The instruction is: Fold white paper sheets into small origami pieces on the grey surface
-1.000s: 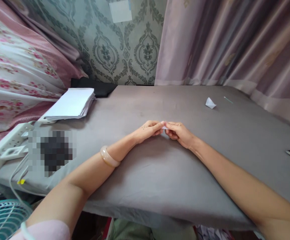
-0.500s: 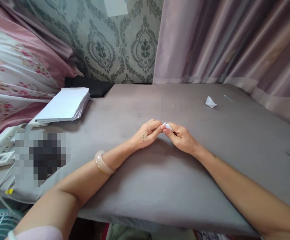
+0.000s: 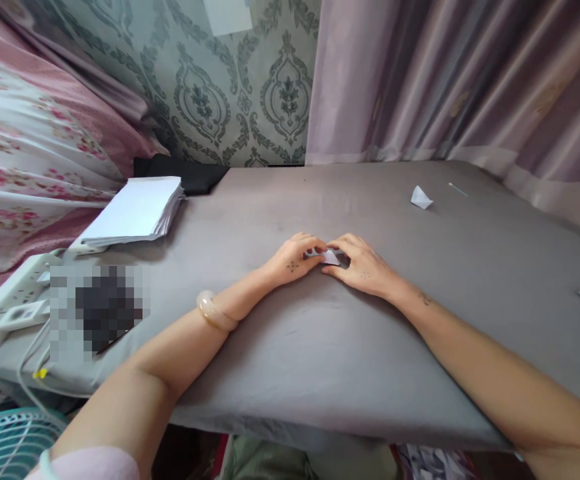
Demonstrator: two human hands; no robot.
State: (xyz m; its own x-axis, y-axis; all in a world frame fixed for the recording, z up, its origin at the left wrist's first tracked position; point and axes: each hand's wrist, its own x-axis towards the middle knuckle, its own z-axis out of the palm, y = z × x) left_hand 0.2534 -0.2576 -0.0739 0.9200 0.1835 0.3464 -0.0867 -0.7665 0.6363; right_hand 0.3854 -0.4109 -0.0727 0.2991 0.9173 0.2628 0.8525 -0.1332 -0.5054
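A small folded piece of white paper [image 3: 331, 257] is between my two hands, low over the grey cloth. My left hand [image 3: 297, 260] pinches its left side between thumb and fingers; a pale bangle [image 3: 216, 313] rings that wrist. Curved around the paper's right side, my right hand [image 3: 363, 265] has its thumb and fingers apart, with a dark gap beside the paper. Whether its fingertips touch the paper is hard to tell. Farther back on the right stands another folded white paper piece [image 3: 421, 197].
A stack of white paper [image 3: 135, 208] lies at the back left, by a black cloth-like item [image 3: 185, 173]. White power strips [image 3: 7, 303] and a blurred-out dark object [image 3: 107, 307] are at left. A thin stick [image 3: 458, 189] lies back right; a teal fan [image 3: 10, 443] is below.
My right hand has spread its thumb and fingers from their pinch on the paper. Both hands appear slightly lower, and more of the paper shows. The view has shifted a little.
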